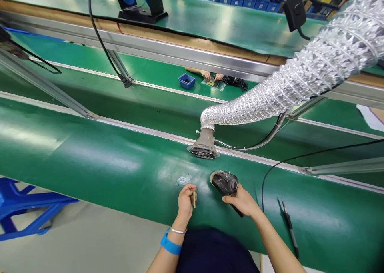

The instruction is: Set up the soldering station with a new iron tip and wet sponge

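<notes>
My left hand [185, 204] is closed on a thin yellowish sponge [194, 199], held on edge just above the green mat. Beyond those fingers, small whitish bits [183, 180] lie scattered on the mat. My right hand [243, 201] grips a black soldering iron stand [222, 182] by its near right side. The stand is tilted, with a round holder opening and some small shiny bits along its far edge. To the right of my right forearm, a soldering iron [289, 227] rests on the mat.
A fume extractor nozzle [204, 145] on a silver flexible duct [255, 101] hangs ahead of my hands. A black cable [264, 179] crosses the green bench [129, 185]. Across the frame, another person's hands [211, 76] work beside a blue bin [187, 81]. A blue stool [33, 209] stands left.
</notes>
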`<state>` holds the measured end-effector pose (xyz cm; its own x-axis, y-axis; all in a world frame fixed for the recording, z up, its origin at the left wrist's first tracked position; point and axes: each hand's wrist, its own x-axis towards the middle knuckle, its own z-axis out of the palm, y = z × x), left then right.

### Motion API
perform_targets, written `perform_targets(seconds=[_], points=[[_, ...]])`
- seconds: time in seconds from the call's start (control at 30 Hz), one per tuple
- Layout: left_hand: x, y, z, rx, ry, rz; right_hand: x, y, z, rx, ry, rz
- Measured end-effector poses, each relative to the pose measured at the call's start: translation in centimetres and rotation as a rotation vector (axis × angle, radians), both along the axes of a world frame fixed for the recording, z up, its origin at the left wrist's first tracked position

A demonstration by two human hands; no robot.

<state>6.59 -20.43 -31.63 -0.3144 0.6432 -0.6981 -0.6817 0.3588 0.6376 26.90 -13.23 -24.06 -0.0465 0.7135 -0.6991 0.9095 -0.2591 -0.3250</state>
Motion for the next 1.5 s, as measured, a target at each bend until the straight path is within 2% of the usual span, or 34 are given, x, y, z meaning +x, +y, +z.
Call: perform_targets(seconds=[0.33,0.43,0.83,1.17,1.33,1.5], points=[[1.6,1.9,-0.7,-0.009,0.069,-0.204,-0.7,1.3,-0.7,-0.052,0.122,-0.019],[2.2,2.1,-0.8,-0.006,0.083,-0.246,-0.7,1.5,-0.6,-0.035,0.089,0.004],[2.3,2.7,-1.5,0.004,0.109,-0.233,-1.0,2.9,1.2,-0.104,-0.125,0.136],[2.3,2.8,-1.6,0.018,0.12,-0.219,0.0,3.9,1.1,-0.129,-0.183,0.253],[2.0,3.2,-1.3,0.036,0.126,-0.263,0.3,3.8,1.2,-0.128,-0.134,0.291],[1.8,4.4,-1.0,0.086,0.179,-0.381,0.8,3.2,0.8,-0.074,-0.116,0.346]])
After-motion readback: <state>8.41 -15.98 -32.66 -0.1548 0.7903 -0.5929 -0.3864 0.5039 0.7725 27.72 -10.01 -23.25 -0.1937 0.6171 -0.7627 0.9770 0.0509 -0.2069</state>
